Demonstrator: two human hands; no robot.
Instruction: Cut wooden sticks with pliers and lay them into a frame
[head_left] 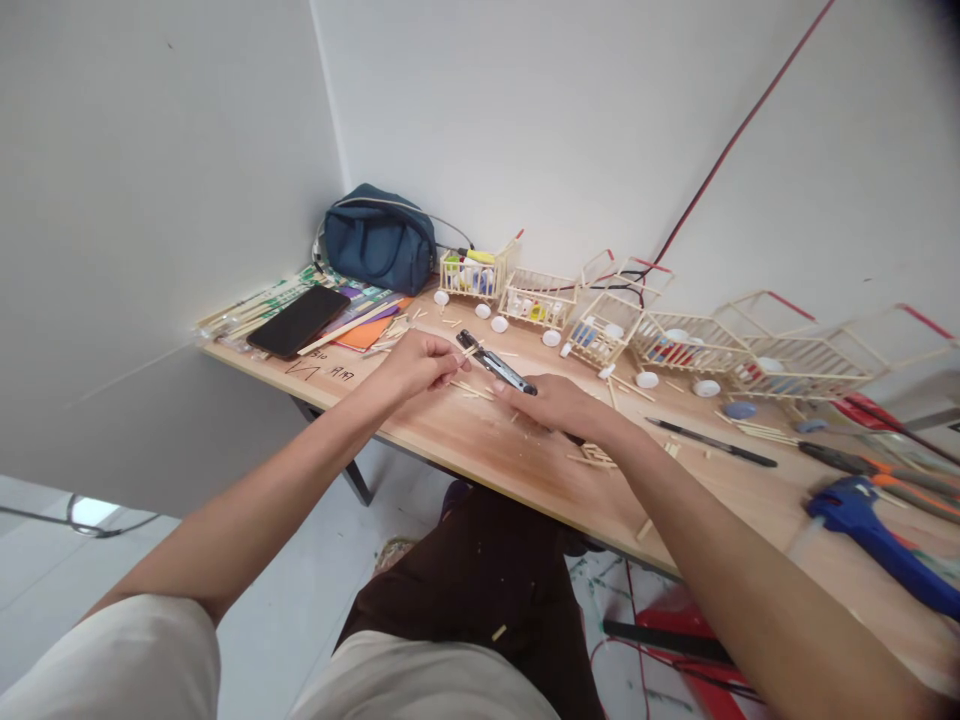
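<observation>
My right hand (559, 405) rests on the wooden table (525, 470) and grips a dark cutting tool (495, 365), a knife or pliers, whose tip points up and left. My left hand (416, 362) is closed in a pinch on a thin wooden stick (470, 351) right at the tool's tip. Loose sticks and cut bits (472, 390) lie on the table under and between both hands.
A row of small stick-built carts (540, 298) with white wheels lines the wall. A blue bag (379, 238), a black phone (298, 320) and stick packets sit at the far left. A black pen (712, 441), a blue glue gun (877, 530) and pliers lie at right.
</observation>
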